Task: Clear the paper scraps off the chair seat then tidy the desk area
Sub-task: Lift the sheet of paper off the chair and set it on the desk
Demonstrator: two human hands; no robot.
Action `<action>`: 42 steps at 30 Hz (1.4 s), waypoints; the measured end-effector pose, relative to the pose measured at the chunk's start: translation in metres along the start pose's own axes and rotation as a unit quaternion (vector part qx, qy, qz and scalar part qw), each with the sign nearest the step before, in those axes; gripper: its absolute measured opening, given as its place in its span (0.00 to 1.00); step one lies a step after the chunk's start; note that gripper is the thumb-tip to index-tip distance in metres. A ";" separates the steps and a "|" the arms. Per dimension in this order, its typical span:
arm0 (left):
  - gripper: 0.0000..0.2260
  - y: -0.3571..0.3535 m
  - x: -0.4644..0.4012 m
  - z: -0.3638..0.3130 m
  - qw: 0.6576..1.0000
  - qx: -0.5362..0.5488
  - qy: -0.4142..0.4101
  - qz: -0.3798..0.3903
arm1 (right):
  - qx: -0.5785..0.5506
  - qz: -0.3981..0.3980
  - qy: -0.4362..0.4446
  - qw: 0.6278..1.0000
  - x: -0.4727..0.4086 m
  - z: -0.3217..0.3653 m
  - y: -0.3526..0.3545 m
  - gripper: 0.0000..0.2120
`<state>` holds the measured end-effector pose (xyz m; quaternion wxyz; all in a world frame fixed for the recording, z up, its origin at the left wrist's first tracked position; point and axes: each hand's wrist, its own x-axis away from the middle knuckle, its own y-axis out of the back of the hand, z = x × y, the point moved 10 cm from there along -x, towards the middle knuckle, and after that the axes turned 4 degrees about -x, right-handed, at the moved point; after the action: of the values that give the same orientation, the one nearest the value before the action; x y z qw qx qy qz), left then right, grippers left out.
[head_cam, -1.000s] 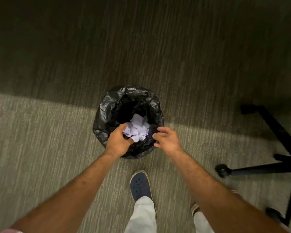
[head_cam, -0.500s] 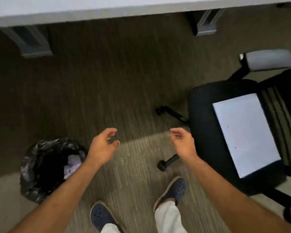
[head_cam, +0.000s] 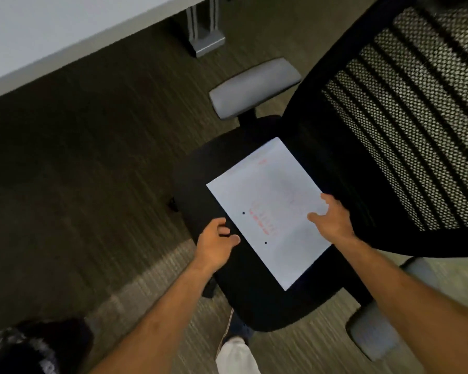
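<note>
A white sheet of paper with faint red writing and two black dots lies flat on the black chair seat. My right hand rests on the sheet's right edge, fingers spread. My left hand hovers over the seat just left of the sheet, fingers loosely curled, holding nothing. No small paper scraps show on the seat.
The chair's mesh backrest rises at the right, with grey armrests behind and at lower right. A white desk with a grey leg spans the top left. A black-lined bin sits at the bottom left on carpet.
I have turned from the bin to the chair. Both hands moved from the bin's rim to the seat; the right hand now touches the white sheet.
</note>
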<state>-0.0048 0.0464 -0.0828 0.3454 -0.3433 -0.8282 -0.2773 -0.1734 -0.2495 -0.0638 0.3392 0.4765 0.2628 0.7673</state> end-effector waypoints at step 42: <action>0.13 0.471 0.297 -0.092 0.956 0.206 -0.029 -0.206 | -0.142 0.199 0.134 0.960 0.349 0.427 -0.041 0.08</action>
<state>0.2322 0.3819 0.3038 0.3198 -0.0944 -0.9298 -0.1559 0.1161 0.0799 0.2739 0.2060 0.3587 0.0939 0.9056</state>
